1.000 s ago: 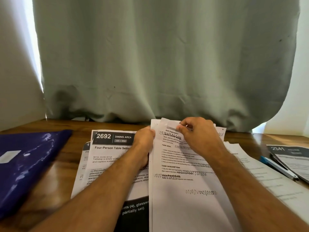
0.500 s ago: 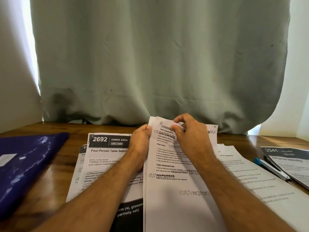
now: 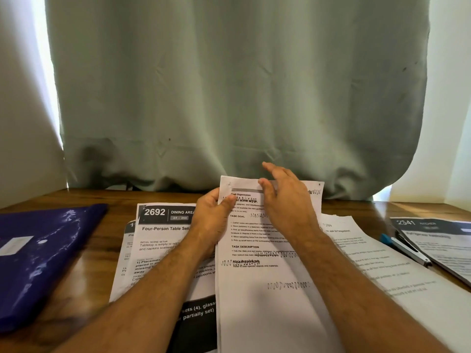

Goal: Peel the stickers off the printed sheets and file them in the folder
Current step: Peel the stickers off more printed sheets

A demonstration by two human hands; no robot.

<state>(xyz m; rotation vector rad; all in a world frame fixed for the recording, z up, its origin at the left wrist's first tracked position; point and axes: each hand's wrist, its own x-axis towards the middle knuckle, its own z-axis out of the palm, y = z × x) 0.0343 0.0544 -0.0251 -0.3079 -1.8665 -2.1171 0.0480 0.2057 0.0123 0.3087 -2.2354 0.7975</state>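
In the head view, the left hand [image 3: 212, 220] grips the printed sheet [image 3: 265, 276] at its upper left edge, the thumb lying over the front of the paper and the other fingers hidden behind it. The right hand [image 3: 285, 200] is in front of the top edge of the same sheet with its fingers nearly straight and spread, and I see nothing held in it. Just under this hand a grey strip [image 3: 244, 190] runs across the top of the sheet, from left to right; I judge it is the sticker or the mark of one, but this is too small to tell. So the right hand is the nearer 1 for the next peel. The blue folder [image 3: 43, 256] lies flat on the wooden table [image 3: 107, 250], well apart to the left, beyond the sheet numbered 2692 [image 3: 163, 238].
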